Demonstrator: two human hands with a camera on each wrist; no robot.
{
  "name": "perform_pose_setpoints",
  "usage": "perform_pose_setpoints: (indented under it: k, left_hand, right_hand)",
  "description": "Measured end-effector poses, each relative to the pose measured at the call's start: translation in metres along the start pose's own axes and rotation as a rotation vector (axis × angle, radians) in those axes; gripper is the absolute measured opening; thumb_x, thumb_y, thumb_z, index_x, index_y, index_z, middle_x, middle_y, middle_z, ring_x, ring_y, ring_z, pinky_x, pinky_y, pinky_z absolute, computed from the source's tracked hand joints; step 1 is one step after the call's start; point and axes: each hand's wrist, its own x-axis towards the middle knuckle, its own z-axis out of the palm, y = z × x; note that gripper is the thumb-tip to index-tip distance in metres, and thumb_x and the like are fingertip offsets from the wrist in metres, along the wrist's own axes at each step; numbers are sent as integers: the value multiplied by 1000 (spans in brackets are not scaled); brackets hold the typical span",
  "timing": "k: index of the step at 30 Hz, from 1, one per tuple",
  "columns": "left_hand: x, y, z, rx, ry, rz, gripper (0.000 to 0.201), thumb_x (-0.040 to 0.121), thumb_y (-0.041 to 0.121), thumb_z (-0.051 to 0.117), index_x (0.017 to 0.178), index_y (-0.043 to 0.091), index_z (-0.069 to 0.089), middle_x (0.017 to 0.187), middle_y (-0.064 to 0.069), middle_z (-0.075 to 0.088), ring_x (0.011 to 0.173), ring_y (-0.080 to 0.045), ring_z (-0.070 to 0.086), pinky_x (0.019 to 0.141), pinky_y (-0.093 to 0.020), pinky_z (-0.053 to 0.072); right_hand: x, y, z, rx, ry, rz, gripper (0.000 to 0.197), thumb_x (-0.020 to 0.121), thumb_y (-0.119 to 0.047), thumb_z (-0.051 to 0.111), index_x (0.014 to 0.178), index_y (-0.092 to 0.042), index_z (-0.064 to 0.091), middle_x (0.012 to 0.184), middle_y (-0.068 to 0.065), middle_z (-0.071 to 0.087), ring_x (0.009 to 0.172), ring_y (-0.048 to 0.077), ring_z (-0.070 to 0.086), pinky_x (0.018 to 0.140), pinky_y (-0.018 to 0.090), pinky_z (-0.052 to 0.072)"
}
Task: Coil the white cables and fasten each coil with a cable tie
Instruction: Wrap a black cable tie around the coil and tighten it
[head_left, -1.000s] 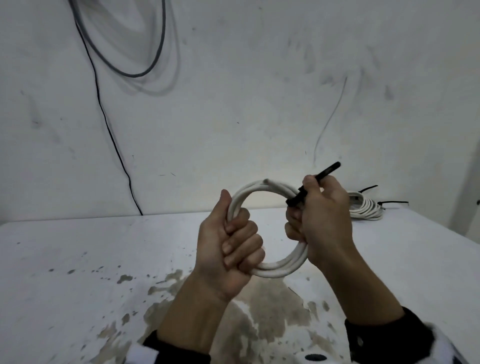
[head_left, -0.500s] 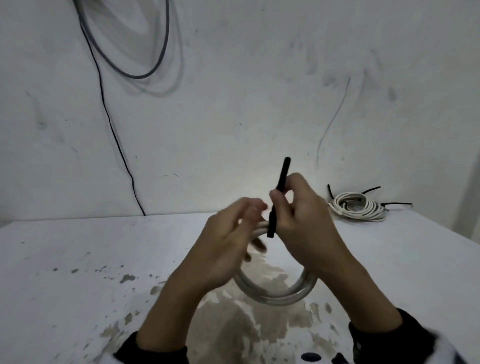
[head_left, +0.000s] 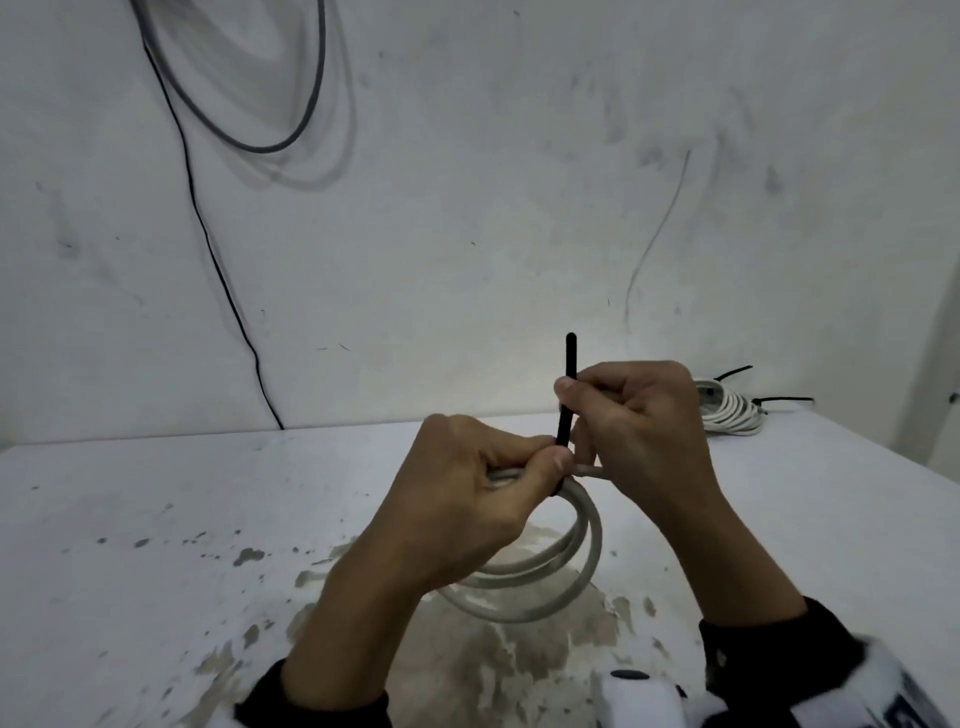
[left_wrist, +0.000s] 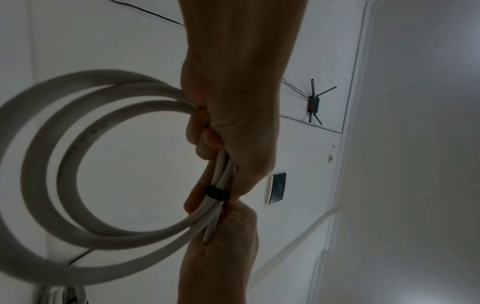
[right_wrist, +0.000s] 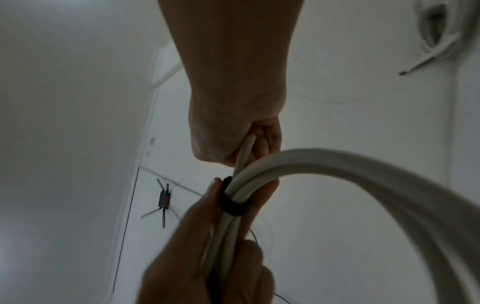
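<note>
A white cable coil (head_left: 584, 561) of about three loops hangs tilted just above the table. My left hand (head_left: 545, 460) grips its top, where the strands bunch together. A black cable tie (head_left: 569, 395) is wrapped round that bunch, and its free tail stands straight up. My right hand (head_left: 571, 410) pinches the tail just above the coil. In the left wrist view the tie band (left_wrist: 217, 193) circles the strands of the coil (left_wrist: 39, 164) between both hands. The right wrist view shows the same band (right_wrist: 231, 205) and a loose cable end (right_wrist: 245, 152) by my right palm.
A second white coil (head_left: 727, 413) with black ties on it lies at the back right of the white, stained table (head_left: 156, 519). A dark cable (head_left: 218, 270) runs down the wall behind. The table's right edge is near that coil.
The coil has dropped from upright to tilted towards the table. My left hand moved from the coil's left side to its top. The tie's tail swung from slanting right to upright.
</note>
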Motion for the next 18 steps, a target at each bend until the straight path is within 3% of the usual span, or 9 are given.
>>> perform_pose_setpoints:
  k: [3,5,7,9,12,15,18]
  left_hand:
    - [-2,0,0,-2,-75,14,18,85,24,63,81,15,78,40,22,53,39,1,39,46,-9,28]
    - [-2,-2,-1,-28,-81,2,18,83,27,64,83,17,78,47,23,59,43,2,46,47,-12,33]
    - [-1,-4,-1,-108,-42,-72,13,85,23,66,87,17,78,50,17,64,42,1,51,45,-13,38]
    - [-1,-4,1,-200,-3,-167,17,87,19,62,87,13,78,37,14,53,29,-2,36,36,-13,31]
    - [1,1,2,-272,39,-256,19,88,18,59,86,9,75,29,14,45,26,-4,25,33,-12,26]
    - [3,1,0,-331,95,-321,22,87,22,60,82,8,76,28,11,40,30,-6,21,34,-13,23]
    - [2,-3,2,-400,176,-389,28,77,35,62,75,12,77,34,7,30,33,-9,19,36,-13,22]
  right_hand:
    - [-1,4,-1,94,-11,91,31,78,6,59,50,17,51,32,16,42,27,16,37,38,24,32]
    - [-2,6,1,90,-27,90,32,79,7,58,51,18,50,34,13,42,25,11,38,36,20,32]
    - [-3,9,5,75,-28,57,32,85,1,59,58,17,54,39,23,43,29,11,41,37,19,34]
    - [-3,13,9,32,-21,29,32,88,-6,59,62,12,56,47,27,47,39,13,40,41,24,34]
    - [-6,15,17,16,1,10,34,88,-13,59,64,10,52,48,18,44,44,11,34,43,21,29]
    - [-6,10,23,34,49,17,32,90,-17,58,67,4,53,47,19,47,41,13,36,43,25,30]
    - [-1,9,18,1,-83,170,39,95,-31,47,73,0,59,48,8,52,41,7,45,50,25,35]
